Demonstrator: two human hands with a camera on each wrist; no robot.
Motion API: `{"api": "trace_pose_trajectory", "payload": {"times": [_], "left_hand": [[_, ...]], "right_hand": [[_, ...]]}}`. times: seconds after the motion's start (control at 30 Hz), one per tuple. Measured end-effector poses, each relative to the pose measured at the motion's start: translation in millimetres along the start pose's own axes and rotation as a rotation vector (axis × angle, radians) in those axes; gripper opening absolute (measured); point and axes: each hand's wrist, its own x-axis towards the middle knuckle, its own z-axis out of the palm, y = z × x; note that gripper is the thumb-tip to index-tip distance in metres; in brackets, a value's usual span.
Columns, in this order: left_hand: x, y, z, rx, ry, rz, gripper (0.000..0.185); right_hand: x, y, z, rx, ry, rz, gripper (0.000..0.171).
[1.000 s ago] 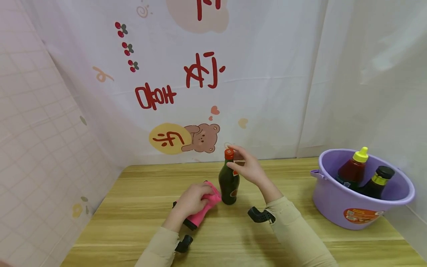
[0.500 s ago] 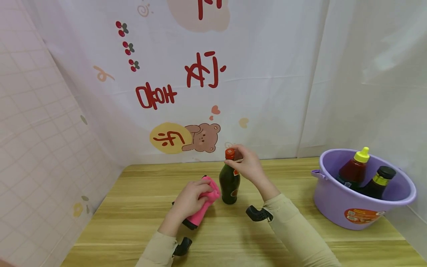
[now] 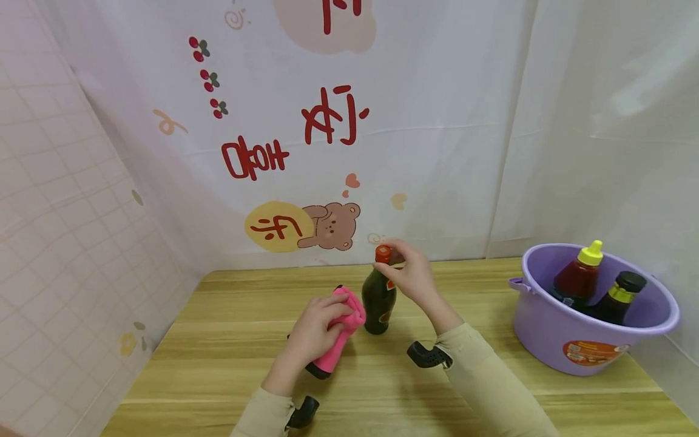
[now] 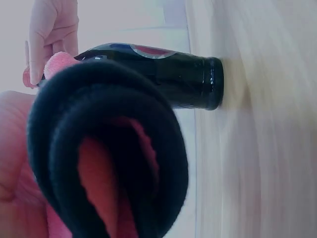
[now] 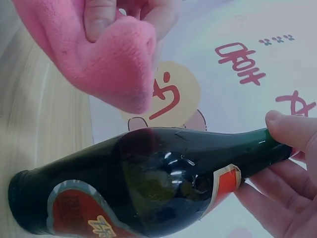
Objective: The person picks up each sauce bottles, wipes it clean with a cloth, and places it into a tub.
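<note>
A dark green glass bottle (image 3: 379, 301) with a red cap stands on the wooden table (image 3: 218, 364), leaning a little to the right. My right hand (image 3: 397, 267) grips its neck just under the cap; the fingers (image 5: 290, 163) wrap the neck by the small red label. My left hand (image 3: 327, 315) holds a rolled pink cloth (image 3: 349, 309) with a black edge, touching the bottle's left side. In the left wrist view the cloth (image 4: 109, 148) fills the foreground with the bottle (image 4: 163, 74) behind it. The right wrist view shows the bottle (image 5: 148, 183) below the pink cloth (image 5: 99, 54).
A purple plastic tub (image 3: 551, 340) stands at the table's right, against the wall. It holds a red sauce bottle with a yellow cap (image 3: 579, 276) and a dark bottle with a black cap (image 3: 619, 297). A printed white curtain (image 3: 327, 121) hangs behind the table.
The bottle's top has tipped slightly to the right under my right hand. My left hand has brought the pink cloth a little closer to the bottle.
</note>
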Motion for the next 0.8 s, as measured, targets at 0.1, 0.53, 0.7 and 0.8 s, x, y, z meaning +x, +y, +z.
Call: {"api": "trace_pose_trajectory", "payload": {"times": [0.1, 0.53, 0.7, 0.8], "left_hand": [[0.2, 1.6, 1.9, -0.010, 0.030, 0.014, 0.025], [1.0, 8.0, 15.3, -0.023, 0.051, 0.052, 0.024], [1.2, 9.6, 21.1, -0.017, 0.050, 0.067, 0.025], [3.1, 10.0, 25.0, -0.020, 0.048, 0.091, 0.025]], "right_hand": [[-3, 2, -5, -0.004, 0.033, -0.005, 0.040], [11, -21, -84, -0.008, 0.097, -0.017, 0.038], [23, -36, -128, -0.091, 0.123, -0.055, 0.035], [27, -44, -154, -0.124, 0.147, -0.047, 0.036]]}}
